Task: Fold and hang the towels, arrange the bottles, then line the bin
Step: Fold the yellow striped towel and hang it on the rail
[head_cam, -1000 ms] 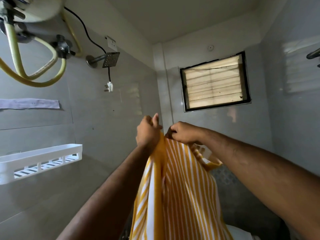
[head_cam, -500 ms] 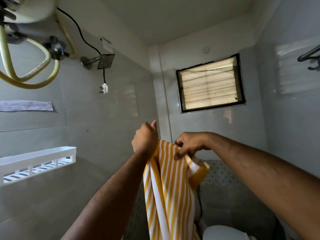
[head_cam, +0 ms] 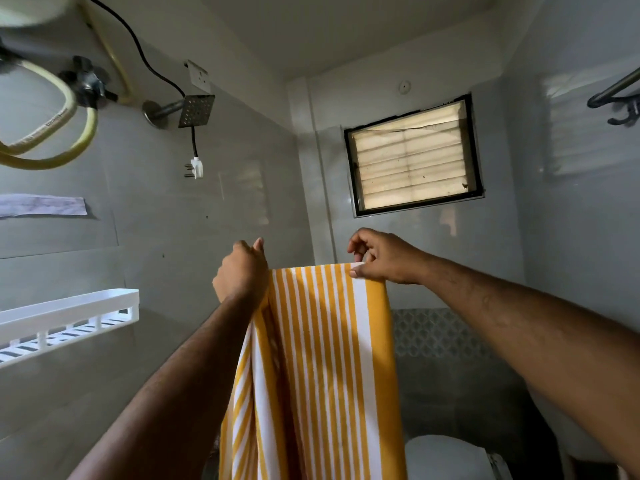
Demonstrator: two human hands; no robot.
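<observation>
— Since a moment ago, both hands are moving apart, and the yellow-and-white striped towel (head_cam: 325, 358) is now stretching flat along its top edge instead of hanging bunched between them.

— How are the hands gripping it?

— The left hand (head_cam: 242, 271) is closing in a fist around the top left corner. The right hand (head_cam: 381, 258) is pinching the top right corner between thumb and fingertips, with the other fingers curling loosely above.

— And the towel itself?

— It is hanging in mid-air in front of the person, below the louvred window (head_cam: 414, 157), its lower part dropping out of view beside the toilet (head_cam: 446, 457).

— How will it handle?

— I am judging it soft, light and limp: the left side is already sagging into folds. Holding it by the two top corners is keeping it square for folding. A towel rail (head_cam: 620, 90) is showing high on the right wall, well apart from it.
</observation>
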